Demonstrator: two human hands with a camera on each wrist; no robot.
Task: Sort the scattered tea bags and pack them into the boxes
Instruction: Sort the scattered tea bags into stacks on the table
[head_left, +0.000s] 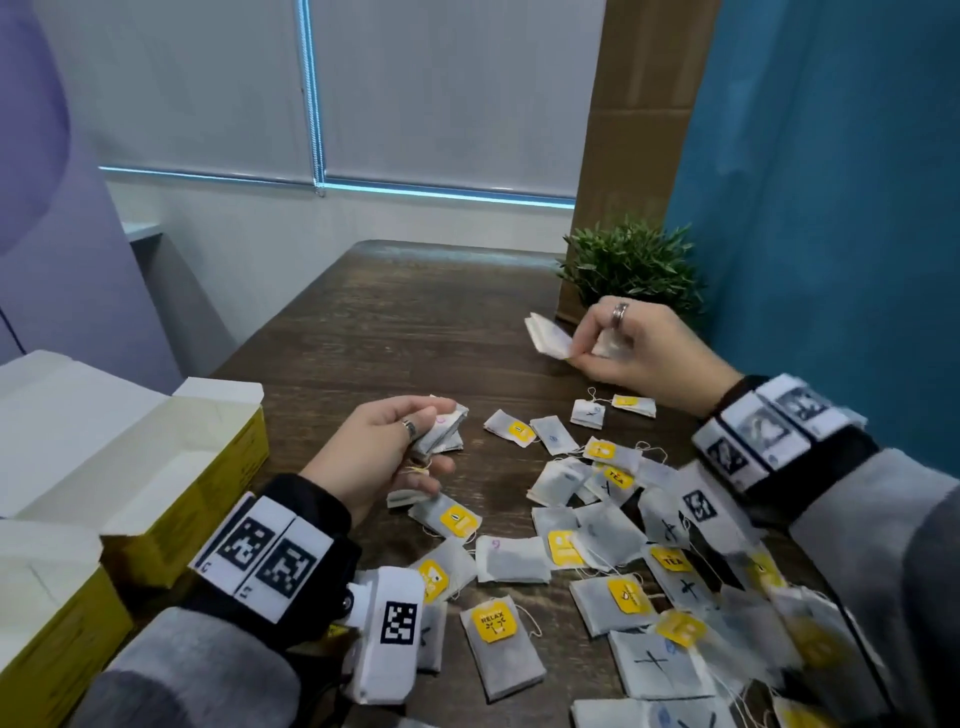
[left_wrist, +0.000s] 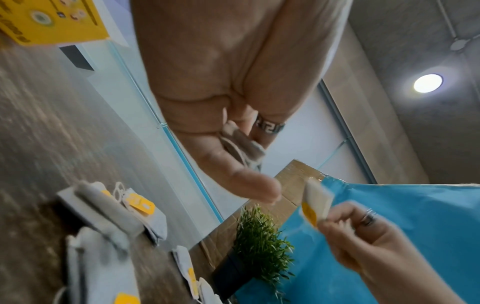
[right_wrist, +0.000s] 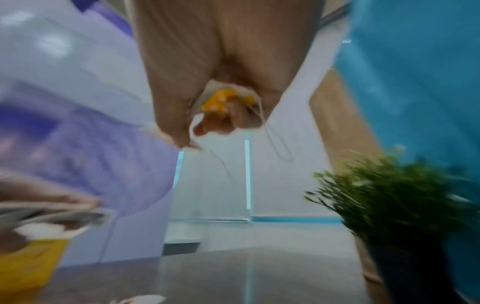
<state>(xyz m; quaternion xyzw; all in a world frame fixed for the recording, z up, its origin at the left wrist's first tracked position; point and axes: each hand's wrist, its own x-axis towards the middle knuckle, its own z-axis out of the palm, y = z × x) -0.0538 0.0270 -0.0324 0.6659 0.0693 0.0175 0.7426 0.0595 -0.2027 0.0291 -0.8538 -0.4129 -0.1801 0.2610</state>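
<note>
Many white tea bags (head_left: 597, 551) with yellow tags lie scattered over the dark wooden table (head_left: 395, 332). My left hand (head_left: 395, 441) hovers over the table's middle and grips a small stack of tea bags (head_left: 441, 431), whose edges show between the fingers in the left wrist view (left_wrist: 241, 142). My right hand (head_left: 618, 343), raised near the plant, pinches another bunch of tea bags (head_left: 548, 338); the right wrist view shows yellow tags (right_wrist: 221, 100) and strings in its curled fingers. Two open yellow boxes (head_left: 156, 467) (head_left: 47, 623) stand at the left.
A potted green plant (head_left: 631, 265) stands at the table's far right beside a cardboard panel (head_left: 639, 114) and a blue wall. White blinds hang behind the table. The boxes' white flaps (head_left: 67, 410) stand open toward the left edge.
</note>
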